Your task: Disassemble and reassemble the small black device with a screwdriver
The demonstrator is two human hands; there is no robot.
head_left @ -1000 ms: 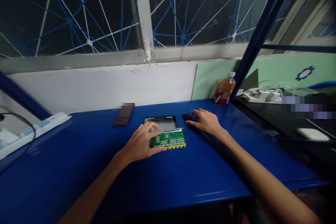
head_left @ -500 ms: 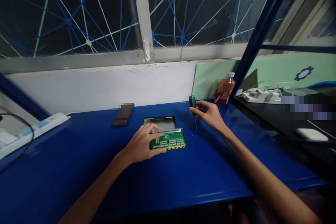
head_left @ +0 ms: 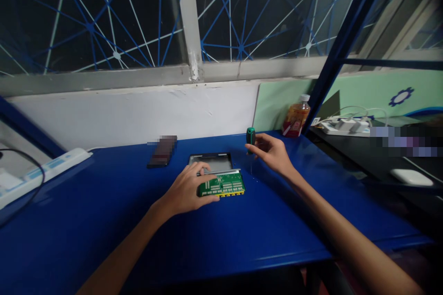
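A green circuit board [head_left: 223, 185] with a row of yellow parts along its near edge lies on the blue table. My left hand [head_left: 194, 186] grips its left side, thumb at the near edge and fingers over the top. Behind the board is a dark, shallow metal cover [head_left: 214, 162], partly hidden by my fingers. My right hand [head_left: 272, 150] holds a screwdriver [head_left: 251, 136] with a green and black handle upright, its thin shaft pointing down to the right of the board. Some tiny pale bits, perhaps screws [head_left: 254, 179], lie on the table below its tip.
A dark phone [head_left: 162, 152] lies at the back left, and a white power strip [head_left: 44, 175] at the far left. A drink bottle [head_left: 296, 117] stands by the blue frame at the back right. Another power strip [head_left: 346, 126] and a white case [head_left: 410, 177] rest on the black desk.
My right hand has moved slightly left with the screwdriver, which now stands straighter and closer to the board. My left hand and the board have stayed in place.
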